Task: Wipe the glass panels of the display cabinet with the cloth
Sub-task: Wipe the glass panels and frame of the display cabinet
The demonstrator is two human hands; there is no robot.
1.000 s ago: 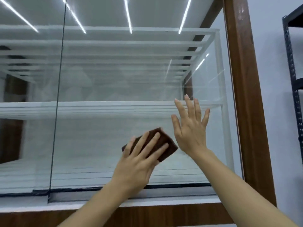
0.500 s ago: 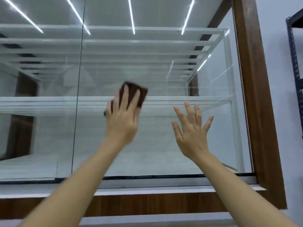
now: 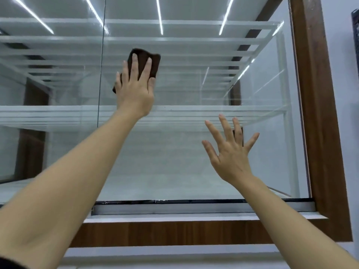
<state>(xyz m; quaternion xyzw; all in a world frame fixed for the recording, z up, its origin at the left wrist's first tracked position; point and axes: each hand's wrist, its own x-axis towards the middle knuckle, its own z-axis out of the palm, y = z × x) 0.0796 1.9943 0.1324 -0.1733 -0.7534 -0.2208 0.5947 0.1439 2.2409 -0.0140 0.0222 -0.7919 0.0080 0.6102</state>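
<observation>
Upper part of right glass panel (image 3: 194, 162): my left hand (image 3: 136, 90) presses cloth (image 3: 149, 59) flat on pane, fingers straight, not curled round it. Right hand (image 3: 231, 154) lower right, fingers spread, holding nothing; contact with glass not resolvable.
Risks (my judgement): cloth only pinned, could slip out on fast stroke; bare right palm could leave prints; hard push near panel edge (image 3: 100, 74) could shift pane.
Cloth: dark brown, folded, soft rectangle. Glass: smooth, reflective. Frame (image 3: 318, 113): brown wood grain.
</observation>
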